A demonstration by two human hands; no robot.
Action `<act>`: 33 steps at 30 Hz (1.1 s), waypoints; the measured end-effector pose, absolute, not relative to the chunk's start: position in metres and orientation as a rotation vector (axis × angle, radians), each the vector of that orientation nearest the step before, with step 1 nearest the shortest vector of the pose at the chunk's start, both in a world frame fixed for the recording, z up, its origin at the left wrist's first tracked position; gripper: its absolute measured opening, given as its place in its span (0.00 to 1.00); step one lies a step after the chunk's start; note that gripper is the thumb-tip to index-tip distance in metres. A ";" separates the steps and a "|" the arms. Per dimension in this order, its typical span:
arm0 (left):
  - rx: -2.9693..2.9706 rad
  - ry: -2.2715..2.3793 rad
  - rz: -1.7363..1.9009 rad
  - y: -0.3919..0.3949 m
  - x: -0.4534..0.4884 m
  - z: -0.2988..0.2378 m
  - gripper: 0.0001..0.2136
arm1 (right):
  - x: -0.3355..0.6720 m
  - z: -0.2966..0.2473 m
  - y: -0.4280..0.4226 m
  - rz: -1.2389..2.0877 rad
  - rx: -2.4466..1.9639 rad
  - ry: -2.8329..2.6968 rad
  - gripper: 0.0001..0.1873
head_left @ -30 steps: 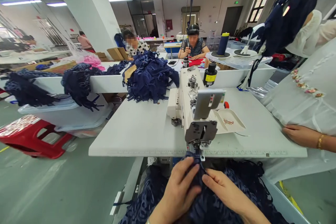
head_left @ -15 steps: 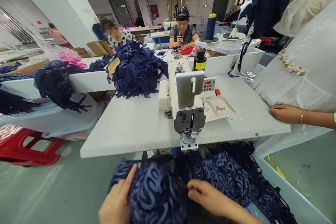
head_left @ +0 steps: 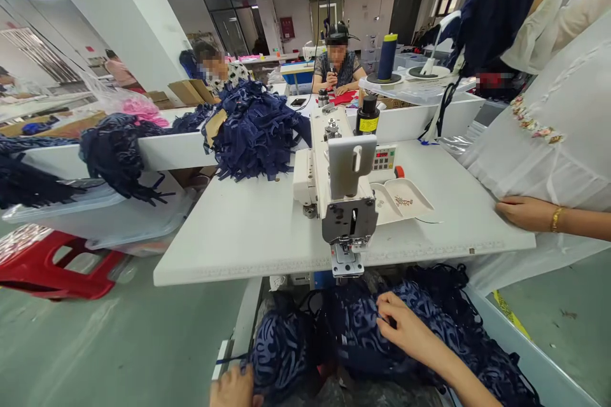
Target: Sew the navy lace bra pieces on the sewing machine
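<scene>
At the bottom of the view, my left hand [head_left: 233,386] is closed at the lower left side of a navy patterned bra [head_left: 279,346] with a rounded cup. A thin strap sticks out to the left above the fingers. My right hand [head_left: 405,324] is over a pile of similar navy patterned bras [head_left: 363,324], fingers loosely bent and the thumb apart, with nothing visible between them. Just above is the head of a white sewing machine [head_left: 351,222] on a white table [head_left: 248,235]. The pile lies below the table's front edge.
A tray of small parts [head_left: 408,200] and a thread cone [head_left: 387,57] are beside the machine. Dark blue pieces [head_left: 258,130] are heaped behind left. A person's hand [head_left: 525,213] rests on the table's right edge. A red stool [head_left: 62,264] stands left; others sit behind.
The patterned bundle between my hands has gone down onto the pile. My right hand has moved right and up, away from it; my left hand has moved lower. The view has shifted slightly.
</scene>
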State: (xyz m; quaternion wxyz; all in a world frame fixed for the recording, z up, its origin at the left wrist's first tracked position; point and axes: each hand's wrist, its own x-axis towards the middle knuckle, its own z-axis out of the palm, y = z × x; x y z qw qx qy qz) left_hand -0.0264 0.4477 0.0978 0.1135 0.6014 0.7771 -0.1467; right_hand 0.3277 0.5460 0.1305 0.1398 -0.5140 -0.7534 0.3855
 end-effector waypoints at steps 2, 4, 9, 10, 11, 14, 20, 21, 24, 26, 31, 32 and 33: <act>1.870 2.115 -0.246 0.475 -0.002 0.127 0.20 | 0.333 0.157 0.545 1.325 -1.364 -2.062 0.12; 1.961 1.902 -0.006 0.500 0.035 0.154 0.22 | 0.337 0.186 0.541 1.461 -1.240 -2.045 0.12; 1.613 1.158 0.380 0.537 0.112 0.205 0.18 | 0.349 0.232 0.526 1.492 -1.072 -2.070 0.09; 1.577 1.092 0.381 0.541 0.119 0.212 0.18 | 0.354 0.234 0.524 1.497 -1.086 -2.028 0.07; 1.543 1.037 0.416 0.544 0.124 0.219 0.19 | 0.358 0.233 0.523 1.521 -1.101 -1.974 0.07; 1.478 0.907 0.573 0.548 0.132 0.243 0.21 | 0.365 0.225 0.522 1.635 -1.125 -1.791 0.19; 1.541 0.869 0.679 0.546 0.147 0.281 0.12 | 0.331 0.240 0.532 1.546 -1.288 -1.236 0.31; 1.571 0.934 0.698 0.546 0.148 0.284 0.12 | 0.325 0.246 0.538 1.500 -1.288 -1.164 0.30; 1.640 1.216 0.747 0.546 0.145 0.284 0.12 | 0.311 0.258 0.562 1.375 -1.279 -1.086 0.24; 1.743 1.377 0.785 0.545 0.140 0.278 0.10 | 0.304 0.257 0.581 1.335 -1.236 -1.096 0.22; 2.386 1.541 0.733 0.547 0.123 0.244 0.24 | 0.281 0.235 0.625 1.290 -1.136 -1.215 0.18; 2.534 1.546 0.682 0.547 0.121 0.236 0.26 | 0.277 0.231 0.631 1.264 -1.129 -1.258 0.16; 2.652 1.556 0.635 0.548 0.118 0.228 0.28 | 0.274 0.229 0.636 1.232 -1.127 -1.313 0.14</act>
